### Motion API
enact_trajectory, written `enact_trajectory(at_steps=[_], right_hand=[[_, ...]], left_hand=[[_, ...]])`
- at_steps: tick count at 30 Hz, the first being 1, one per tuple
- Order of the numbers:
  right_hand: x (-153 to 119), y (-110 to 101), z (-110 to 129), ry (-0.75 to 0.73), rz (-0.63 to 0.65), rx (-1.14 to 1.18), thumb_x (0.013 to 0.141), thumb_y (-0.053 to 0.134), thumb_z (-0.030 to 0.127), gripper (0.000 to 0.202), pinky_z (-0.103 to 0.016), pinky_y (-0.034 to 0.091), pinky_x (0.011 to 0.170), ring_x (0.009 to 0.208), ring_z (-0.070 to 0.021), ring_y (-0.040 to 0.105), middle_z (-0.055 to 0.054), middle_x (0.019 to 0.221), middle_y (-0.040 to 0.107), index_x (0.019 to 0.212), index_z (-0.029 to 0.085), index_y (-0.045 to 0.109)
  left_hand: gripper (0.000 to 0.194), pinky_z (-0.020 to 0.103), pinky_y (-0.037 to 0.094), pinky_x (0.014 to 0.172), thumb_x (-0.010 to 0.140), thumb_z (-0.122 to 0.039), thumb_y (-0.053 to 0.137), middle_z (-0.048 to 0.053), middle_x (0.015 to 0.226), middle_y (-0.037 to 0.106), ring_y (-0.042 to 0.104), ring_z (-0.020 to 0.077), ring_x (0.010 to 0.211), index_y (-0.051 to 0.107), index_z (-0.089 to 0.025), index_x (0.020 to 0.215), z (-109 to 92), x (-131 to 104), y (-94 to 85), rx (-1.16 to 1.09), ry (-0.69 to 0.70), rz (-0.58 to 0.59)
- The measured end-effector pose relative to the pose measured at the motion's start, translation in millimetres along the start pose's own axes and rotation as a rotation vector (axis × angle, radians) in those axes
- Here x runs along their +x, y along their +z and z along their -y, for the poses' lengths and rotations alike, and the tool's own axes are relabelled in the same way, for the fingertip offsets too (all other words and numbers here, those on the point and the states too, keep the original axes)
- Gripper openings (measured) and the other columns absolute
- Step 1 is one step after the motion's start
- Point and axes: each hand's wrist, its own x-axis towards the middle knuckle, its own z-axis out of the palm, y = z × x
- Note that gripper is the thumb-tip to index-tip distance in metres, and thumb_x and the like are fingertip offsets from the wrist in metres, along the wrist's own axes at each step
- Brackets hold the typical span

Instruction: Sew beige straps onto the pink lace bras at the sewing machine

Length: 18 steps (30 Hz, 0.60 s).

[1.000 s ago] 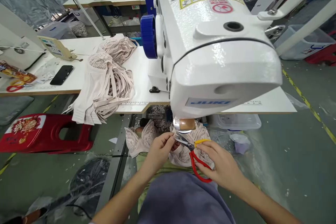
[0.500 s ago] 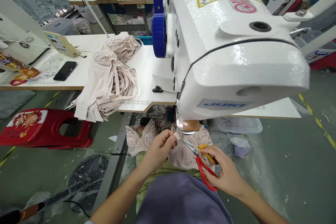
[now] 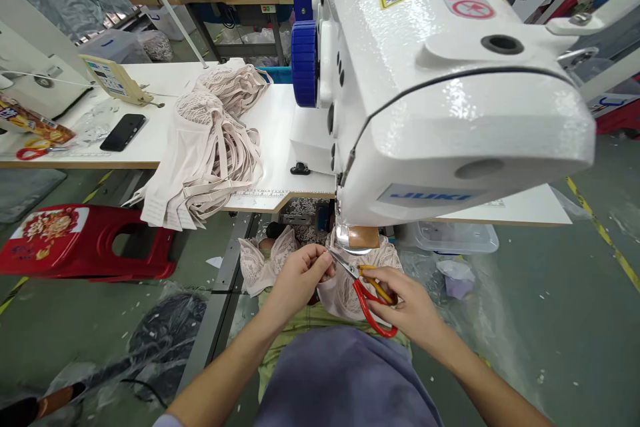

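In my right hand is a pair of scissors with one red and one yellow handle. The blades point up and left, their tips at the fingertips of my left hand. That hand is closed in a pinch on a small bit of pale pink fabric, mostly hidden by the fingers. Below and beside my hands, a lacy pale pink bra and more pale pink straps and fabric lie over my lap, partly under the sewing machine head.
A pile of pale pink bras hangs over the edge of the white table. Left of it lie a black phone and orange-red handled scissors. A red stool stands at left, a clear plastic box behind my right hand.
My right hand has moved left and slightly up, bringing the scissor tips to my left fingertips. The scissor handles are closer together. My left hand has barely moved.
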Motion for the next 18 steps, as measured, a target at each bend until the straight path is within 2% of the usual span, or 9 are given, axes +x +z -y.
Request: enact_trajectory(at_steps=[2,5,7,9,11,14,16,18], right_hand=[[-5,-5,-1,0.015,-0.006,-0.007,0.083,0.057,0.022,0.032,-0.032,0.058,0.077,0.09,-0.0217,0.072,-0.007,0.103,0.075,0.114,0.025,0.068],[-17,-17,-8,0.017,-0.018,-0.046,0.085,0.056,0.024,0.03,-0.029,0.058,0.065,0.079,-0.0204,0.072,-0.006,0.098,0.076,0.112,0.027,0.069],[-22,-30,-17,0.012,0.013,-0.108,0.085,0.056,0.027,0.029,-0.028,0.056,0.055,0.071,-0.02,0.071,-0.006,0.096,0.076,0.11,0.028,0.07],[-21,-47,-29,0.022,0.021,-0.205,0.086,0.057,0.031,0.029,-0.028,0.052,0.048,0.062,-0.0198,0.069,-0.006,0.092,0.076,0.112,0.028,0.069],[-7,-69,-44,0.063,-0.058,-0.305,0.086,0.058,0.039,0.031,-0.029,0.048,0.043,0.052,-0.0195,0.064,-0.007,0.085,0.076,0.111,0.026,0.069],[33,-106,-66,0.109,-0.258,-0.415,0.087,0.057,0.049,0.032,-0.032,0.045,0.043,0.054,-0.0232,0.065,-0.013,0.078,0.073,0.095,0.022,0.071],[62,-125,-75,0.024,-0.348,-0.444,0.089,0.052,0.054,0.036,-0.035,0.044,0.045,0.059,-0.0258,0.066,-0.015,0.074,0.07,0.081,0.023,0.069],[80,-134,-75,-0.11,-0.384,-0.382,0.091,0.049,0.054,0.037,-0.037,0.045,0.048,0.065,-0.0277,0.067,-0.016,0.077,0.069,0.076,0.025,0.068]], left_hand=[[0.034,0.023,0.041,0.059,0.084,-0.05,0.06,-0.001,0.067,0.059,0.048,0.0102,0.059,0.058,-0.018,0.073,2,1,-0.4,-0.069,0.01,-0.033],[0.031,0.024,0.044,0.062,0.083,-0.048,0.06,0.001,0.069,0.063,0.053,0.0119,0.062,0.062,-0.017,0.079,6,3,-4.5,-0.131,0.034,-0.086],[0.029,0.026,0.047,0.066,0.085,-0.044,0.057,0.004,0.075,0.067,0.059,0.015,0.068,0.065,-0.017,0.083,9,3,-9.6,-0.024,0.096,-0.119],[0.027,0.027,0.047,0.066,0.088,-0.039,0.052,0.005,0.077,0.068,0.061,0.0174,0.071,0.067,-0.017,0.088,11,3,-14.5,0.222,0.201,-0.185],[0.028,0.028,0.046,0.063,0.089,-0.034,0.048,0.006,0.077,0.069,0.061,0.019,0.069,0.068,-0.018,0.098,9,3,-17.1,0.48,0.29,-0.224],[0.029,0.029,0.048,0.067,0.087,-0.027,0.047,0.009,0.085,0.074,0.066,0.0213,0.075,0.069,-0.018,0.102,-1,3,-17.7,0.655,0.349,-0.142],[0.028,0.027,0.049,0.068,0.088,-0.024,0.045,0.008,0.088,0.076,0.069,0.0203,0.078,0.071,-0.019,0.098,-12,2,-19.9,0.675,0.341,-0.057],[0.03,0.024,0.05,0.064,0.092,-0.024,0.043,0.006,0.091,0.077,0.07,0.018,0.077,0.069,-0.019,0.106,-20,1,-25.6,0.676,0.288,0.036]])
